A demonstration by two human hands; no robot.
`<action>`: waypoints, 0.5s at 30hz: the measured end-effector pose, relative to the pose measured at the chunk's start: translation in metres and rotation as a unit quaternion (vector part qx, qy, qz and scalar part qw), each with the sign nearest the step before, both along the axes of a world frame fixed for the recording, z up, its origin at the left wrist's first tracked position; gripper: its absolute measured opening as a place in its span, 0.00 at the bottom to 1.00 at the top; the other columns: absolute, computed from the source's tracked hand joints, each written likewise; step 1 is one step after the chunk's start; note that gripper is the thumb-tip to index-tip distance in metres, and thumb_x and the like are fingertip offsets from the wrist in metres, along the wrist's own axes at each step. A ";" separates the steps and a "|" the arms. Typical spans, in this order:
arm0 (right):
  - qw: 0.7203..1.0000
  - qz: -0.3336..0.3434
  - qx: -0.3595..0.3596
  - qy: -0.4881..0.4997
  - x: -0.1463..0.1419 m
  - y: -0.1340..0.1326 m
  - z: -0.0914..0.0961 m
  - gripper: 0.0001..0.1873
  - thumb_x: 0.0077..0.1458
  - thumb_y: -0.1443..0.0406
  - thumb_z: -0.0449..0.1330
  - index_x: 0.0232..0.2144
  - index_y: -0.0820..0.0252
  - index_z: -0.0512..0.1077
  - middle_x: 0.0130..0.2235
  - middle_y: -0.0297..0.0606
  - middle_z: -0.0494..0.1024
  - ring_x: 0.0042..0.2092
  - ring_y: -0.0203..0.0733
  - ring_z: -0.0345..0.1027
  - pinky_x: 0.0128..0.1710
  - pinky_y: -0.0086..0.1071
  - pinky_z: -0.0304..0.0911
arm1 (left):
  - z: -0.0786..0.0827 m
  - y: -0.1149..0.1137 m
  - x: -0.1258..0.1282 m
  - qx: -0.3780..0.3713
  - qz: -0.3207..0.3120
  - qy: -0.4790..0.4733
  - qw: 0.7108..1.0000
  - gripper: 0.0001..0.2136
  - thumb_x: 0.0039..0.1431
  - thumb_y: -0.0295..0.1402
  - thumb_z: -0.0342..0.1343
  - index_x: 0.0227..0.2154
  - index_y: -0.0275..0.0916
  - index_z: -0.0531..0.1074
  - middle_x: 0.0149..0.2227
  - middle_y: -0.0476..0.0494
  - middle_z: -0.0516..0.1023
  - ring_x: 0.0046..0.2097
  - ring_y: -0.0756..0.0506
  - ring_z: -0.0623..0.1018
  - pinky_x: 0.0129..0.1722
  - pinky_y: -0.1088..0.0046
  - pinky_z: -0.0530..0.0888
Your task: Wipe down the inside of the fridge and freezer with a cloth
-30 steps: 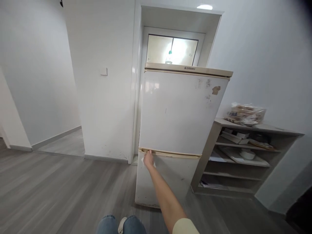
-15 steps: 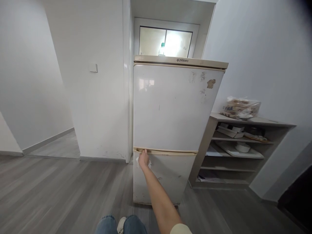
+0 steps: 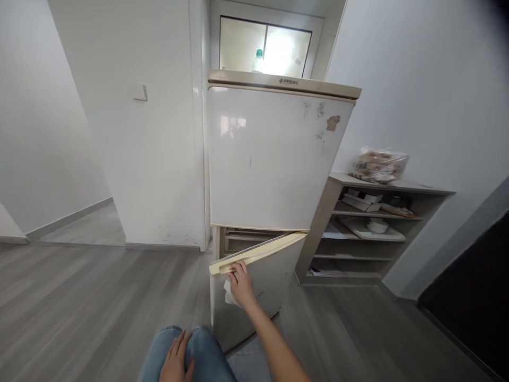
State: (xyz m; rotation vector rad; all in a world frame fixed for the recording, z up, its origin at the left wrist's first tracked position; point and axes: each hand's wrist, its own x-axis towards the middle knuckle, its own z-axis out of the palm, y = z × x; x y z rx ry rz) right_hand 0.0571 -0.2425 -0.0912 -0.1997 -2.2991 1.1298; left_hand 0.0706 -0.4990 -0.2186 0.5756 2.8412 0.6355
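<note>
A white two-door refrigerator (image 3: 274,159) with beige trim stands ahead. Its lower door (image 3: 274,278) is swung partly outward on the right-hand hinge side, and a strip of the inside shows through the gap. My right hand (image 3: 242,285) is closed on the beige handle recess at that door's top edge, near its left corner. A crumpled white piece, tissue or cloth (image 3: 229,295), shows beneath the palm; whether I hold it too is hard to tell. On my jeans, at the knee, my left hand (image 3: 177,359) lies with fingers stretched out, holding nothing.
Right of the refrigerator stands a low open shelf unit (image 3: 334,212) with boxes, trays and a white bowl (image 3: 377,226). A plastic bag (image 3: 378,165) lies on top. A green-capped bottle (image 3: 257,61) stands on the refrigerator. Grey floor (image 3: 99,307) extends leftward.
The lower door has come open, pulled outward by my right hand. My left hand has come into view on my knee. The view has lowered, with my knees bent more.
</note>
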 end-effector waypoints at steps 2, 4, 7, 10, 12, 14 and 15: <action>1.000 0.025 -0.012 0.012 0.033 0.006 -0.001 0.08 0.57 0.66 0.51 0.38 0.57 0.68 0.47 0.43 0.70 0.48 0.43 0.68 0.48 0.35 0.63 | 0.004 0.015 0.006 0.057 -0.014 0.026 0.998 0.27 0.57 0.34 0.42 0.61 0.32 0.59 0.65 0.35 0.62 0.66 0.39 0.63 0.65 0.55 0.62; 0.999 0.044 -0.024 0.013 0.069 0.014 0.000 0.07 0.56 0.66 0.52 0.37 0.57 0.69 0.48 0.43 0.70 0.50 0.43 0.67 0.51 0.35 0.62 | 0.004 0.033 0.018 0.102 -0.048 0.011 0.994 0.28 0.59 0.33 0.39 0.62 0.33 0.55 0.67 0.36 0.59 0.67 0.42 0.60 0.66 0.58 0.61; 0.998 0.054 -0.045 -0.004 0.128 0.029 0.007 0.06 0.56 0.66 0.55 0.36 0.56 0.71 0.47 0.42 0.72 0.51 0.42 0.68 0.53 0.35 0.62 | -0.003 0.057 0.039 0.132 -0.105 -0.026 0.985 0.29 0.58 0.32 0.40 0.63 0.31 0.54 0.68 0.35 0.57 0.68 0.43 0.57 0.67 0.59 0.59; 0.996 0.046 -0.064 -0.037 0.187 0.048 0.018 0.06 0.55 0.65 0.57 0.35 0.54 0.74 0.47 0.42 0.75 0.51 0.43 0.69 0.54 0.35 0.63 | -0.014 0.070 0.052 0.113 -0.131 -0.056 0.983 0.29 0.54 0.30 0.42 0.61 0.28 0.57 0.67 0.31 0.57 0.68 0.40 0.58 0.67 0.58 0.58; 0.995 0.028 -0.073 -0.066 0.224 0.062 0.023 0.09 0.56 0.63 0.57 0.36 0.52 0.76 0.50 0.43 0.75 0.53 0.44 0.69 0.55 0.37 0.63 | -0.017 0.073 0.054 0.090 -0.143 -0.079 0.982 0.30 0.55 0.30 0.42 0.62 0.27 0.56 0.67 0.31 0.57 0.68 0.40 0.58 0.67 0.58 0.58; 0.993 -0.005 -0.077 -0.095 0.257 0.078 0.026 0.11 0.56 0.60 0.56 0.38 0.50 0.78 0.52 0.44 0.75 0.55 0.46 0.68 0.56 0.40 0.62 | -0.018 0.073 0.050 0.067 -0.159 -0.110 0.979 0.30 0.55 0.31 0.42 0.62 0.28 0.55 0.67 0.32 0.56 0.68 0.40 0.58 0.66 0.60 0.60; 0.991 -0.027 -0.077 -0.106 0.272 0.085 0.027 0.12 0.56 0.59 0.56 0.38 0.49 0.79 0.53 0.44 0.75 0.55 0.47 0.69 0.56 0.41 0.63 | -0.019 0.072 0.047 0.057 -0.164 -0.125 0.977 0.30 0.55 0.31 0.42 0.62 0.30 0.56 0.68 0.33 0.56 0.68 0.40 0.58 0.66 0.60 0.61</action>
